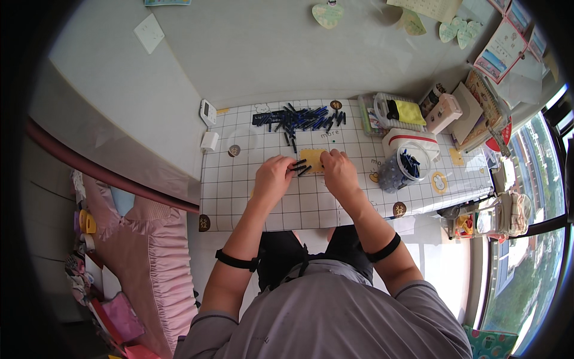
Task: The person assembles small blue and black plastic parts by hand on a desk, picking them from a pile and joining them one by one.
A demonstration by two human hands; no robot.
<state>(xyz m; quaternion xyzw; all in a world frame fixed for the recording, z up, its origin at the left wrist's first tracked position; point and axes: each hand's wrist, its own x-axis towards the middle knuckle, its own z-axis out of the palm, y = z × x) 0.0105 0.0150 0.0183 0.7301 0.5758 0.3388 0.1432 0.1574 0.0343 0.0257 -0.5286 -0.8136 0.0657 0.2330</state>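
My left hand (274,178) is over the front middle of the table, fingers closed round a few short dark tubes (299,168) whose ends stick out to the right. Just right of it, my right hand (339,172) is closed at the edge of a yellow printed patch (312,158). What its fingertips hold, if anything, is hidden. Beyond both hands lies a loose pile of similar black and dark blue tubes (307,118), several of them straggling toward me. To the right, a clear round tub (391,175) holds more of these tubes.
A grid-patterned cloth (251,209) covers the table (232,191). At its left edge are a small white timer (208,112) and a white block (209,142). A white pouch (412,141), a plastic box (373,116) and a pink box (444,112) stand at the right.
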